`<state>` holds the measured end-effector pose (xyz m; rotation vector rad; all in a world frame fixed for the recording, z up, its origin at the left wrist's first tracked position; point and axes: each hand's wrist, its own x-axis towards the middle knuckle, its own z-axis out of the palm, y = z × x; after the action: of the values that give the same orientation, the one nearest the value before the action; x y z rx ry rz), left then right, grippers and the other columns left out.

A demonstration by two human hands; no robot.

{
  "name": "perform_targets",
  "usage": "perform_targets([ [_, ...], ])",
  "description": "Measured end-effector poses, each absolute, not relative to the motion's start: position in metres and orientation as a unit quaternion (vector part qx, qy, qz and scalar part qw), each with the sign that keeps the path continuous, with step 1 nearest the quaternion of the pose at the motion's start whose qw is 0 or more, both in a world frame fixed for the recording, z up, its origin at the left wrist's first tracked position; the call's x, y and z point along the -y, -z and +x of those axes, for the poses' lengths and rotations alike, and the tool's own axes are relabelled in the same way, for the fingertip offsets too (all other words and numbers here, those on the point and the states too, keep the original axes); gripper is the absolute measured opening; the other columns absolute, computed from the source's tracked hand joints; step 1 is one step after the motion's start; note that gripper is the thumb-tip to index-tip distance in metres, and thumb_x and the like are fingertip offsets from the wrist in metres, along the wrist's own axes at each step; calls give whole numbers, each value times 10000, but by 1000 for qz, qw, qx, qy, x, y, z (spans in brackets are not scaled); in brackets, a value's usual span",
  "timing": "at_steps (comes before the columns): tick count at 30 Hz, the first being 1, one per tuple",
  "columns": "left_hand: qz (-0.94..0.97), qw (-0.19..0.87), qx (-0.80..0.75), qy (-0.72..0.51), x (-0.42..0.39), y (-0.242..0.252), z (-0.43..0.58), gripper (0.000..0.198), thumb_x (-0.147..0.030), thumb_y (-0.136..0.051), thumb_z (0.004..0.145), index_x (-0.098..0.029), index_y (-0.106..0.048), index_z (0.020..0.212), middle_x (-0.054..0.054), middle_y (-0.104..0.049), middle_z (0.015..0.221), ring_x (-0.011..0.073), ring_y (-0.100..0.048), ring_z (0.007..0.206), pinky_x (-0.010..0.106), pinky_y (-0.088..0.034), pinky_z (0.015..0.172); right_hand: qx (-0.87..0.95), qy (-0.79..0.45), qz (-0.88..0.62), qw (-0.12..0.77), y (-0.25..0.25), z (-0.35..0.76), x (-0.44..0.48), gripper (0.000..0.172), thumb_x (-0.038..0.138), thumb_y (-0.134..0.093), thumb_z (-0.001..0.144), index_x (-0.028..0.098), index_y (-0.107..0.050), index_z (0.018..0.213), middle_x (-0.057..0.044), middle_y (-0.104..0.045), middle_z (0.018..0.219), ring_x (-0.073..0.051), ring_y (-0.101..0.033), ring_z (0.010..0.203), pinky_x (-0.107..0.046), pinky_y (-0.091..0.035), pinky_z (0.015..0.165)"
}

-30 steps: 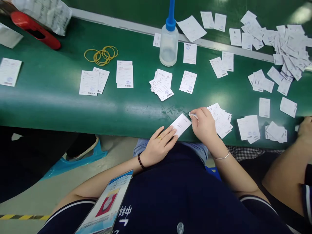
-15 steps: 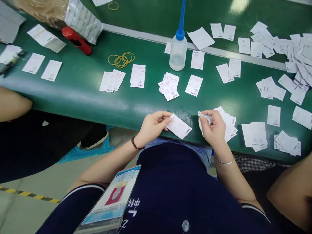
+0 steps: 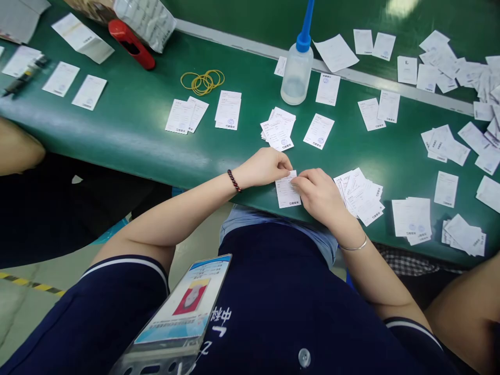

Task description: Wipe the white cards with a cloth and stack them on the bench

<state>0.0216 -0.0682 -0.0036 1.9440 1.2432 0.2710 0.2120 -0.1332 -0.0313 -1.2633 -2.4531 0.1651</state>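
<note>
A small white printed paper slip (image 3: pixel 287 192) lies near the front edge of the green table (image 3: pixel 117 125). My left hand (image 3: pixel 265 165) pinches its top edge, fingers closed. My right hand (image 3: pixel 318 195) has its fingers curled and pressed on the slip's right side; a white wad seen in it before is hidden now. A loose pile of the same slips (image 3: pixel 361 195) lies just right of my right hand.
Slips lie in small stacks and scattered across the table, densest at far right. A clear squeeze bottle with blue nozzle (image 3: pixel 297 73), yellow rubber bands (image 3: pixel 203 82) and a red tool (image 3: pixel 132 44) stand farther back. Other people's arms show at left (image 3: pixel 17 148) and bottom right (image 3: pixel 464 307).
My left hand carried the slip forward onto the table and turned it upright. My right hand moved left from the pile to meet it. The view shifted left.
</note>
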Motion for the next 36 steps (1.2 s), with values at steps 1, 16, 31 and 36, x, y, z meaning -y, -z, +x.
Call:
perform_targets([
  [1,767,394,-494,-108,68,4,23,162,-118,-614,727,-163,-753,797,-3,-720,715,124,-620,661,238,-460,649,875,-52,-450,174,34,209,131,229,122,-439,945,203,-651,920,-83,-615,932,-208,-484,800,-351,-405,696],
  [16,763,395,-499,-111,65,6,24,161,-95,-608,709,-152,-746,768,12,-740,778,133,-632,695,235,-458,652,871,-180,-421,177,27,216,132,149,176,-498,935,200,-644,942,-71,-607,928,-208,-533,844,-358,-473,777],
  [31,762,391,-505,-110,68,9,24,157,-122,-616,741,-153,-748,820,17,-732,766,132,-632,682,246,-460,659,855,-219,-431,186,29,223,126,134,177,-525,921,202,-647,969,-71,-604,961,-210,-549,890,-354,-473,809],
  [36,744,399,-523,-116,71,8,25,149,-124,-615,757,-144,-741,833,26,-731,778,136,-642,699,253,-475,689,886,-129,-411,170,41,204,135,253,80,-423,932,176,-656,921,-86,-610,908,-209,-464,785,-354,-437,763],
])
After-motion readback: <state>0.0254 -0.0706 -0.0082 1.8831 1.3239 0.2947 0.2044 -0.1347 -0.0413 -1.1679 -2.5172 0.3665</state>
